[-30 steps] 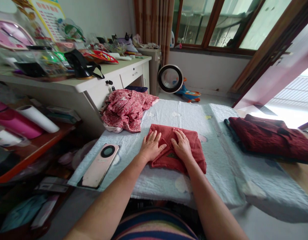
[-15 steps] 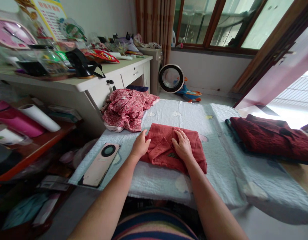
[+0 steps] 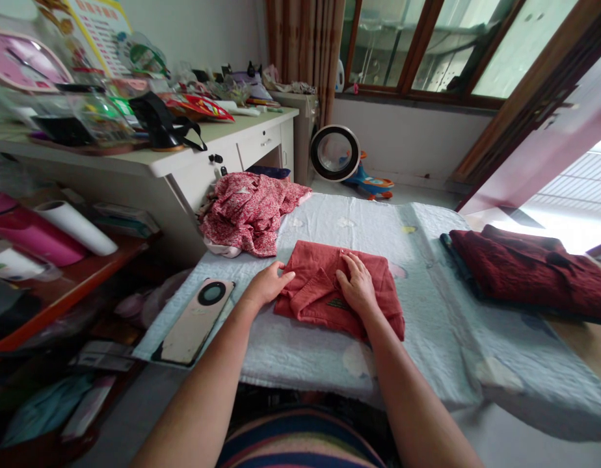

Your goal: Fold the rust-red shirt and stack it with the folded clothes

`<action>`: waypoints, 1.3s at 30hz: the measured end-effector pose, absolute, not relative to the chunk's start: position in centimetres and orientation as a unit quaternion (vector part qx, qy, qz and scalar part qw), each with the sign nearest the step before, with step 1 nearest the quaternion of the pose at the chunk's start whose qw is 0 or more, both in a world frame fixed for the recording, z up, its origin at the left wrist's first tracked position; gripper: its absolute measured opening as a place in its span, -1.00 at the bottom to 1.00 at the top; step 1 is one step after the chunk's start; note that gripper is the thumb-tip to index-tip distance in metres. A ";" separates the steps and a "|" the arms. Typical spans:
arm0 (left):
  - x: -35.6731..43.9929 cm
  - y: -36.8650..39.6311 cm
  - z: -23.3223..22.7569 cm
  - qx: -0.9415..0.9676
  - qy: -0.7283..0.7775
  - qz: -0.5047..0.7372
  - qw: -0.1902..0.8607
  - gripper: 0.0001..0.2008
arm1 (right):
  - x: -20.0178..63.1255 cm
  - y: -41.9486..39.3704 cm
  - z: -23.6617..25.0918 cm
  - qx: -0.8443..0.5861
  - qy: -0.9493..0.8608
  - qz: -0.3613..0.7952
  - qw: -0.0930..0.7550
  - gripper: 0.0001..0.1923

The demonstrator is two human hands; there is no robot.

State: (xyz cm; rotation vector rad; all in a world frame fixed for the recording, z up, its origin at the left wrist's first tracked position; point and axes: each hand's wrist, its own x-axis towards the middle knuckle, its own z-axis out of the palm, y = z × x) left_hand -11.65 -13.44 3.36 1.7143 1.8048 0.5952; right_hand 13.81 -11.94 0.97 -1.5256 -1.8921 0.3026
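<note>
Pink phone [image 3: 196,320] lies at the padded counter's [image 3: 427,260] left edge. Left hand [image 3: 266,284] loosely curled, fingertips at the folded red garment's [image 3: 373,273] left edge, grasping nothing clearly. Right hand [image 3: 358,286] flat, released, pressing the garment's middle. Dark red pile [image 3: 525,266] far right.

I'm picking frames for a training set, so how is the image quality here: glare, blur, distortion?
Head view: daylight through the doorway at right blows out to white; the window frame and door edge bow from wide-angle distortion. The left hand, right hand and folded red garment are sharp and evenly lit; the bottom-left clutter by the phone is dim and smeared.
</note>
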 end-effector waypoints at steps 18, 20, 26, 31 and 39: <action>-9.6 -12.1 6.1 0.745 0.602 0.283 0.052 -0.66 | 13.8 -11.9 0.9 -0.584 -0.728 0.111 0.340 -0.49; -8.1 -11.0 6.5 0.764 0.568 0.302 0.057 -0.68 | 13.8 -11.9 0.9 -0.586 -0.729 0.109 0.337 -0.48; -5.6 -8.8 3.4 0.812 0.508 0.270 0.095 -0.71 | 13.8 -12.0 0.9 -0.587 -0.727 0.104 0.340 -0.50; -6.2 -8.5 1.2 0.825 0.477 0.276 0.125 -0.76 | 13.7 -12.1 1.1 -0.585 -0.730 0.104 0.337 -0.50; -6.5 -8.9 1.1 0.854 0.476 0.179 0.110 -0.35 | 13.8 -11.9 0.9 -0.585 -0.729 0.108 0.338 -0.49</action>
